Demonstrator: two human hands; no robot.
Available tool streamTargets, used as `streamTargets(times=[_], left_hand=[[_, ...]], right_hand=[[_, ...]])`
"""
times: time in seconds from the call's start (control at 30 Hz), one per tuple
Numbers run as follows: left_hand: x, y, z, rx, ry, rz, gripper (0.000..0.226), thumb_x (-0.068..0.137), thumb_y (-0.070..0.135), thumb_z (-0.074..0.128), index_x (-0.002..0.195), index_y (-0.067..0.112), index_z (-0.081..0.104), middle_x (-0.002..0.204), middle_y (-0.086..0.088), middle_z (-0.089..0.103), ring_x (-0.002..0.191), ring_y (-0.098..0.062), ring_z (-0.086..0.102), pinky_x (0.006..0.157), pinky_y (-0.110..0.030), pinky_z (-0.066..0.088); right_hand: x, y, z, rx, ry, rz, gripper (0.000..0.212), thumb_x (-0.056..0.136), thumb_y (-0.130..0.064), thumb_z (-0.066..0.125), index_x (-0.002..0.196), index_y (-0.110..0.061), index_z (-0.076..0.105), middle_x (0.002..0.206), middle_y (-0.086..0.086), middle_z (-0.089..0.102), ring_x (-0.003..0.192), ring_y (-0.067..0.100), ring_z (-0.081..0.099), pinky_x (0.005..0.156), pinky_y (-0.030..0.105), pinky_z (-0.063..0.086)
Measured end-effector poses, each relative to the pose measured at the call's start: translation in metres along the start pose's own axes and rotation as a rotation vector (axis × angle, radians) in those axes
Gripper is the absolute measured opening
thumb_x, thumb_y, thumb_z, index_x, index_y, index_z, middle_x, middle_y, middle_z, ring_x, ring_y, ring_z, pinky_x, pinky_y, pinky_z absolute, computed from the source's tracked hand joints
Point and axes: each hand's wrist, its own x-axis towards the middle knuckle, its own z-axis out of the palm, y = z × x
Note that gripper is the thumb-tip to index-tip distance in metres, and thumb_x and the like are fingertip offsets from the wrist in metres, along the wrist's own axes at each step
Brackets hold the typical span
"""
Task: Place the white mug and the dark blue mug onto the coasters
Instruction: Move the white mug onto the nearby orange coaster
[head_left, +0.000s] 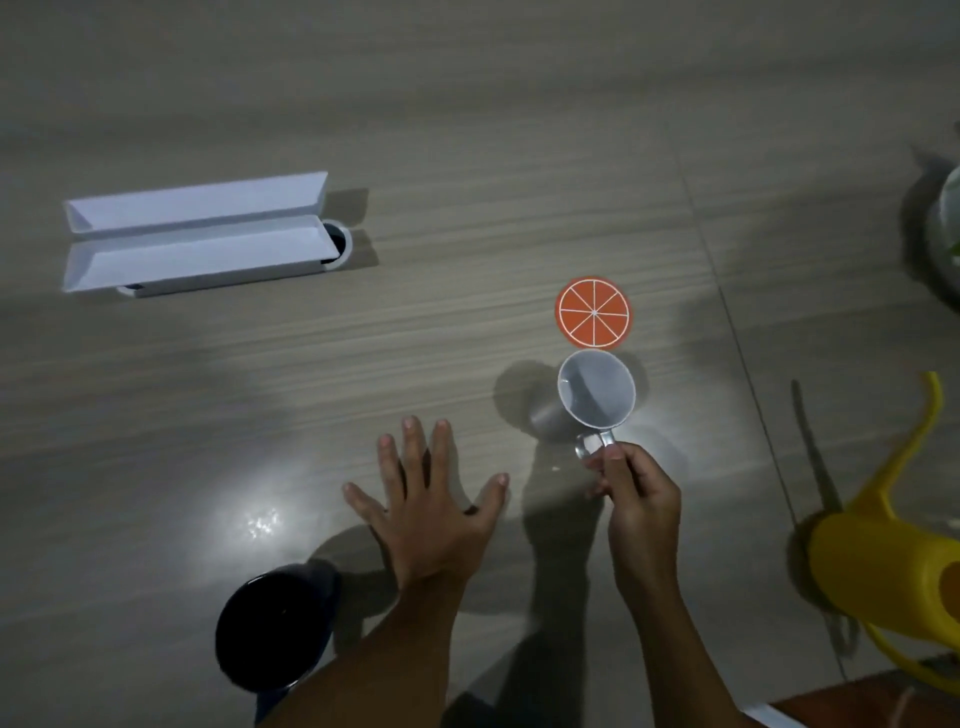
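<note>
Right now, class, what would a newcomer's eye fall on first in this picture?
The orange-slice coaster stands out, bright at centre right on the grey table. Just below it, the right hand holds the white mug by its handle. The left hand lies flat, fingers spread, above the dark blue mug at the bottom left.

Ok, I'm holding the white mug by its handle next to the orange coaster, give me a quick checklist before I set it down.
1. Grip: right hand pinches the white mug handle. Ok.
2. Target clear: nothing sits on the orange coaster. Ok.
3. Mug over coaster: its rim sits nearer you than the coaster. Not ok.
4. Mug lifted off the table: cannot tell.
5. Left hand out of the path, flat and open. Ok.
6. Second coaster for the dark blue mug: none visible. Not ok.
</note>
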Motion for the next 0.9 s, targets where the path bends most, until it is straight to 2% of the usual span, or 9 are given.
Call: streamTargets(times=[0.1,0.37,0.6,0.7,0.9], left_hand=[[0.000,-0.002,-0.001,-0.006,-0.011,-0.012,0.090,0.085,0.083,0.033,0.160,0.041,0.004,0.172,0.004,-0.006,0.157,-0.025,-0.012,0.116,-0.075,-0.006],[0.000,-0.001,-0.001,-0.020,-0.019,-0.013,0.090,0.086,0.083,0.034,0.159,0.042,0.000,0.172,0.005,-0.008,0.157,-0.024,-0.014,0.116,-0.074,-0.007],[0.001,-0.001,-0.001,-0.035,-0.011,-0.020,0.090,0.086,0.081,0.038,0.160,0.041,0.006,0.172,0.005,-0.004,0.158,-0.024,-0.011,0.116,-0.075,-0.006],[0.000,-0.002,-0.001,-0.027,-0.013,-0.014,0.090,0.086,0.082,0.036,0.160,0.041,0.004,0.172,0.005,-0.006,0.157,-0.024,-0.012,0.116,-0.075,-0.005],[0.000,-0.001,0.000,-0.031,-0.005,-0.019,0.089,0.086,0.080,0.039,0.160,0.041,0.007,0.172,0.005,-0.004,0.158,-0.024,-0.011,0.116,-0.075,-0.004]], right_hand=[[0.017,-0.010,0.006,0.029,0.041,-0.047,0.030,0.104,-0.006,0.052,0.082,-0.016,0.069,0.078,0.002,0.068,0.066,0.015,0.055,0.066,0.030,0.047],[0.073,-0.034,0.018,0.100,0.130,-0.094,0.024,0.104,-0.013,0.052,0.090,-0.014,0.070,0.086,0.003,0.071,0.072,0.011,0.061,0.064,0.022,0.053],[0.095,-0.034,0.026,0.123,0.199,-0.066,0.022,0.104,-0.016,0.053,0.098,-0.006,0.072,0.083,-0.004,0.073,0.064,0.002,0.062,0.066,0.024,0.053],[0.100,-0.031,0.028,0.127,0.210,-0.065,0.024,0.104,-0.016,0.054,0.101,0.000,0.072,0.084,-0.001,0.073,0.065,0.004,0.062,0.063,0.021,0.052],[0.103,-0.026,0.033,0.098,0.198,-0.079,0.022,0.102,-0.016,0.055,0.093,-0.005,0.072,0.084,-0.001,0.073,0.060,0.005,0.059,0.064,0.024,0.051]])
